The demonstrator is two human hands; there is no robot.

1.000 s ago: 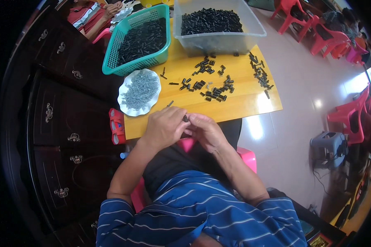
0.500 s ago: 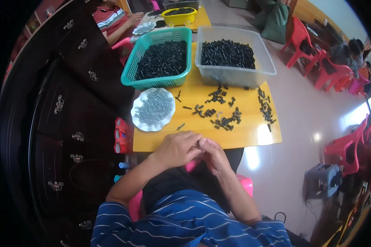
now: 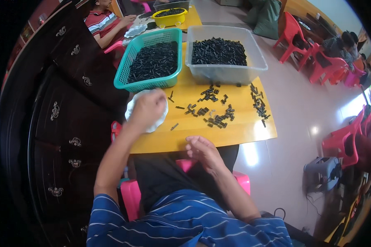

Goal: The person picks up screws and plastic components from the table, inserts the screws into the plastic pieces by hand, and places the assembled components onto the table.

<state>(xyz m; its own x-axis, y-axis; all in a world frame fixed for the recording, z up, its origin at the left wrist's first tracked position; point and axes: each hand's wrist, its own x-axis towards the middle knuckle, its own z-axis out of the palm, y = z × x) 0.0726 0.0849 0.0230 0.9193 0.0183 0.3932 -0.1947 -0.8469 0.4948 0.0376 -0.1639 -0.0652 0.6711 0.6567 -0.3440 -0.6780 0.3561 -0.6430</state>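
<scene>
My left hand [image 3: 147, 109] is over the white scalloped plate [image 3: 153, 126] at the table's left. Motion smears its fingers, and it covers the small silvery metal pieces that lie in the plate. By the near edge of the yellow table [image 3: 245, 133] is my right hand [image 3: 204, 151], its fingers curled in and the thumb bent over them; whatever they pinch is too small to make out. Beyond it lie loose clusters of small black pieces [image 3: 218, 119], with another row of black pieces [image 3: 258, 103] along the right side. A single thin piece [image 3: 174, 126] rests near the plate.
A green mesh basket [image 3: 127, 80] and a clear plastic bin [image 3: 231, 74], both full of black pieces, stand along the far side. Farther off, a person in a red striped shirt [image 3: 105, 24] sits by a yellow tub [image 3: 177, 18]. Dark drawers [image 3: 66, 111] rise close on my left.
My hands, together before the table edge half a second ago, are now apart. The left has reached forward and left over the plate; the right stays near the edge. The view has shifted slightly.
</scene>
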